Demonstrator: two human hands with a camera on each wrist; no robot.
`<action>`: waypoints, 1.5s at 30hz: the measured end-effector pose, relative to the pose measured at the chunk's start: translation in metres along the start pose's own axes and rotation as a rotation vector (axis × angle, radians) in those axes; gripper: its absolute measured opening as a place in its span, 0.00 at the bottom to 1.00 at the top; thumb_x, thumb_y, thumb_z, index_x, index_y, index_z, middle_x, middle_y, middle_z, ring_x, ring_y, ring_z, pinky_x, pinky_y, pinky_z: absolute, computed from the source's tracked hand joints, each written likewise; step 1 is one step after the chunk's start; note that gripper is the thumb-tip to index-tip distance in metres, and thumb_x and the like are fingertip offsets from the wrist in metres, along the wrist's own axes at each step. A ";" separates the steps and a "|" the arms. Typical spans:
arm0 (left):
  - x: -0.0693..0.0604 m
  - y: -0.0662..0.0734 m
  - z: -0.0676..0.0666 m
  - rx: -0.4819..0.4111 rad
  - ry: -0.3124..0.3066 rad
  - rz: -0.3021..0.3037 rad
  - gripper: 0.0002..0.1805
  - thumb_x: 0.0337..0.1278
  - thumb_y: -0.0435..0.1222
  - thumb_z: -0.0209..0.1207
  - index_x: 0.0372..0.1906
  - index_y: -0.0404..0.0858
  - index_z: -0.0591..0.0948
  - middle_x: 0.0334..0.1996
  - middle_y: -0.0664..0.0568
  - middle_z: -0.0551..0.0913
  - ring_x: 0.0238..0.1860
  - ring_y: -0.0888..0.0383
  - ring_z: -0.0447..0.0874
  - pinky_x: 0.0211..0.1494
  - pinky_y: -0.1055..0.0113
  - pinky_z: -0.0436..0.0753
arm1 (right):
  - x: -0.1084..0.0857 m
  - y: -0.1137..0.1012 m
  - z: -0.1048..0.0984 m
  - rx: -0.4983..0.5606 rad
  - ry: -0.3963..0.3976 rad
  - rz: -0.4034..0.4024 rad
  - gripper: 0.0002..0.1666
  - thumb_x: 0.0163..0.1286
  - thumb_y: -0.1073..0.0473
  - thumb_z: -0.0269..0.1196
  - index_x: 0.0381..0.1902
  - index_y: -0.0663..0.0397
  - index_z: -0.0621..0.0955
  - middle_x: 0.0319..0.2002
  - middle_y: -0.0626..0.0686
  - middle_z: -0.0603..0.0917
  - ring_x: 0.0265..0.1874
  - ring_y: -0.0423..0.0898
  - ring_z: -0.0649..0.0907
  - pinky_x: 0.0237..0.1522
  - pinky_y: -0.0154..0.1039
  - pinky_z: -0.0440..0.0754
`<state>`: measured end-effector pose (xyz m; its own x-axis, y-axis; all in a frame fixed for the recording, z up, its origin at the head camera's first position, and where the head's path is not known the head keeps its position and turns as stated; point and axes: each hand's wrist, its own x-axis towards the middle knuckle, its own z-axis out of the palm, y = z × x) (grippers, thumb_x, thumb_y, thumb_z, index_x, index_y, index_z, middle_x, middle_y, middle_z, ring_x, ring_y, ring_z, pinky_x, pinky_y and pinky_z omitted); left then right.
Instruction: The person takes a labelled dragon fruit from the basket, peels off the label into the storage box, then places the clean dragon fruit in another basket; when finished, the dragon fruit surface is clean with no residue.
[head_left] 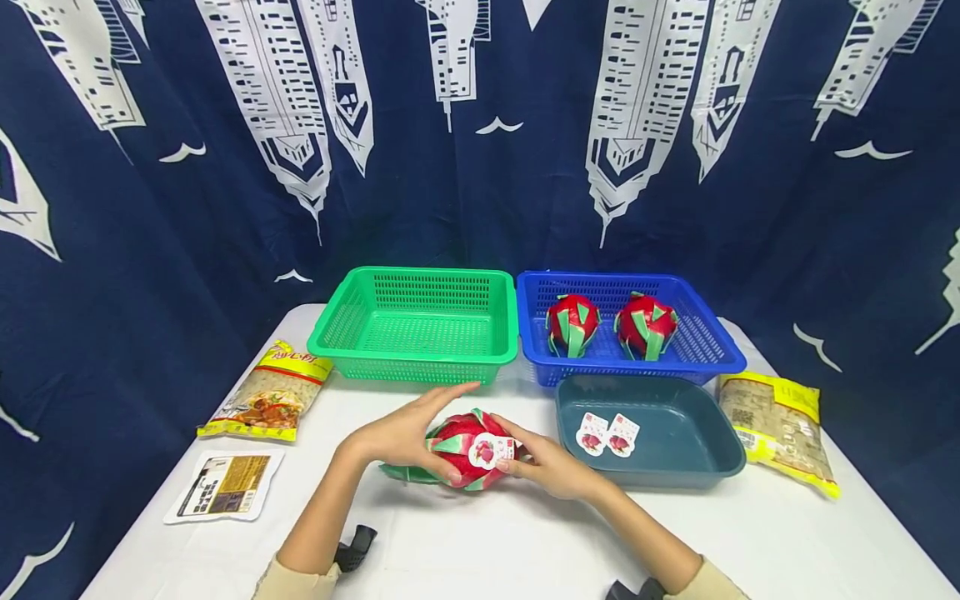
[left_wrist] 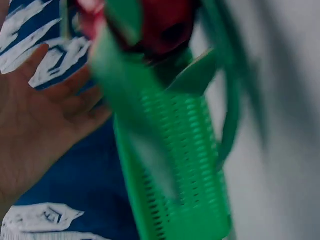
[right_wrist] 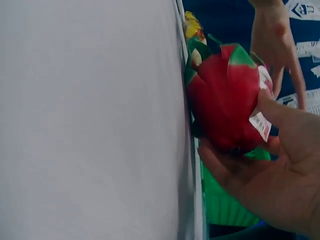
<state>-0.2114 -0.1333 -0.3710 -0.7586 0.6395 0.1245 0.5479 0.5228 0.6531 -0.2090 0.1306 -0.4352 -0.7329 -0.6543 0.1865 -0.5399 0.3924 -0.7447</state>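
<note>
A red dragon fruit (head_left: 456, 435) with green-tipped scales is at the front middle of the table. On it sits a white label (head_left: 489, 451) with a printed fruit picture. My right hand (head_left: 551, 464) grips the fruit from the right; in the right wrist view its thumb (right_wrist: 280, 107) lies by the label and its fingers curl beneath the fruit (right_wrist: 222, 102). At the fruit's left, my left hand (head_left: 401, 431) is spread, thumb and fingers wide apart. In the left wrist view that hand (left_wrist: 45, 112) has extended fingers, apart from the blurred fruit (left_wrist: 167, 25).
A green basket (head_left: 412, 367) stands behind the hands. Beside it, a blue basket (head_left: 630, 367) holds two dragon fruits. Two labels (head_left: 607, 434) lie in a dark teal tray (head_left: 682, 479). Yellow food bags (head_left: 273, 392) flank both sides, with a white packet (head_left: 225, 487) front left.
</note>
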 end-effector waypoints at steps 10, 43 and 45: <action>0.003 -0.017 0.043 0.125 -0.051 -0.102 0.56 0.25 0.58 0.73 0.66 0.66 0.54 0.54 0.59 0.69 0.53 0.60 0.70 0.49 0.58 0.75 | -0.012 -0.018 0.019 -0.029 0.438 -0.069 0.43 0.50 0.56 0.73 0.64 0.49 0.67 0.37 0.52 0.75 0.35 0.44 0.77 0.36 0.39 0.79; 0.010 -0.032 0.035 0.057 0.014 -0.084 0.54 0.25 0.56 0.74 0.65 0.66 0.56 0.55 0.60 0.68 0.52 0.60 0.70 0.48 0.58 0.75 | 0.013 -0.009 0.055 0.967 0.720 0.347 0.15 0.63 0.64 0.62 0.44 0.70 0.78 0.11 0.43 0.61 0.08 0.35 0.56 0.13 0.29 0.51; 0.010 -0.033 0.035 0.058 0.015 -0.089 0.54 0.25 0.56 0.74 0.65 0.66 0.56 0.55 0.59 0.68 0.52 0.59 0.70 0.48 0.58 0.76 | 0.013 -0.011 0.053 0.974 0.709 0.354 0.14 0.63 0.64 0.61 0.44 0.70 0.78 0.11 0.42 0.61 0.08 0.34 0.56 0.13 0.29 0.51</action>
<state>-0.2249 -0.1241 -0.4170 -0.8101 0.5809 0.0788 0.4969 0.6091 0.6181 -0.1902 0.0832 -0.4586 -0.9991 -0.0007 -0.0422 0.0396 -0.3620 -0.9313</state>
